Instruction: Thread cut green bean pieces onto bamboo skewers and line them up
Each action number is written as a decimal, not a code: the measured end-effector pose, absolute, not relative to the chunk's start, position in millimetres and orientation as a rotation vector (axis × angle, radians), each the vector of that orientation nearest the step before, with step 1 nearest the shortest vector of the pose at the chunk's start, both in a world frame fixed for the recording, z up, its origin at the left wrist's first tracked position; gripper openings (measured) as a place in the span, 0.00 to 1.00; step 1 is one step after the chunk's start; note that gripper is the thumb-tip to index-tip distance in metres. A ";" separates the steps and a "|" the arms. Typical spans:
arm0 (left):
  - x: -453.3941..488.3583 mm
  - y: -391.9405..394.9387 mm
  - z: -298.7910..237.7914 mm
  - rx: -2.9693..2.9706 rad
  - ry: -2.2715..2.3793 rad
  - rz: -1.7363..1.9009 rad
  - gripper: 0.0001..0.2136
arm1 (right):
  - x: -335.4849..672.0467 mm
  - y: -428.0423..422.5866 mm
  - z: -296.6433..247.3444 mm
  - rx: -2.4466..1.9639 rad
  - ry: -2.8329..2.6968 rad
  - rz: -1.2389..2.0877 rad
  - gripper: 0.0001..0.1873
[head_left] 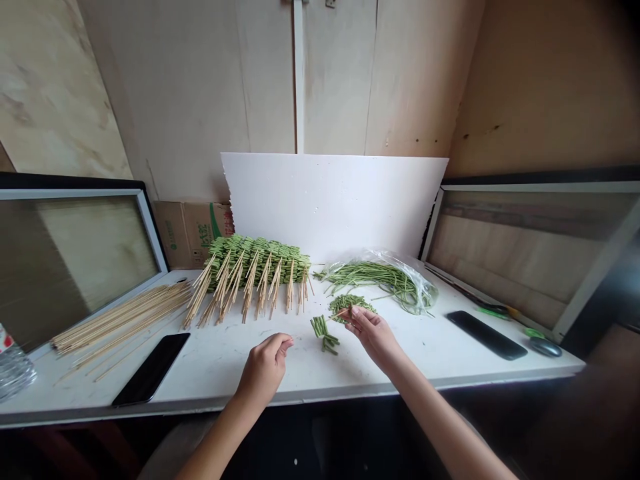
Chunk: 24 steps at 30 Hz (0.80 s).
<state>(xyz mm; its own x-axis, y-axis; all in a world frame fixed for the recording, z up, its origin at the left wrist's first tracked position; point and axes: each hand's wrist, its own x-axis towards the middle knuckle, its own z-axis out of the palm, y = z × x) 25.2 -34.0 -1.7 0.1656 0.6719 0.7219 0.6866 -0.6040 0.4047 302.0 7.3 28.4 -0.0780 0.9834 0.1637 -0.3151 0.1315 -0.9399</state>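
My right hand [371, 333] is closed, its fingers pinching a thin bamboo skewer [339, 314] whose end points left. A short dark green bit shows at the fingertips, too small to make out well. My left hand [265, 363] hovers over the near part of the table with fingers curled together; whatever they may hold is hidden. Between the hands lies a skewered row of cut green beans [324, 333]. Just behind my right hand is a heap of cut bean pieces [350, 304].
Stacked bean skewers [260, 260] stand at the back, sticks facing me. Loose bamboo skewers [130, 313] lie left, near a black phone [153, 370]. Long beans [375, 275] sit in a clear bag [425, 293]. Another phone [486, 333] and a mouse [545, 346] are right.
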 end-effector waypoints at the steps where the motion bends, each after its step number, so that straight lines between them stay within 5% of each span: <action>1: 25.2 -34.1 -1.4 -2.383 -1.387 -1.464 0.10 | 301.9 7.5 28.0 -0.819 -1.111 1.303 0.22; 24: 24.3 -34.7 0.4 -2.419 -1.359 -1.462 0.11 | 303.1 8.5 26.0 -0.949 -1.187 1.147 0.23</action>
<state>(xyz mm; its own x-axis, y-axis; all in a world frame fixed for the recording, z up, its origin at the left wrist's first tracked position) 24.3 -34.7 0.4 0.1896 0.6660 0.7215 0.6713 -0.6242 0.3997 303.1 8.5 26.0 0.0019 0.9816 0.1909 -0.1571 0.1888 -0.9694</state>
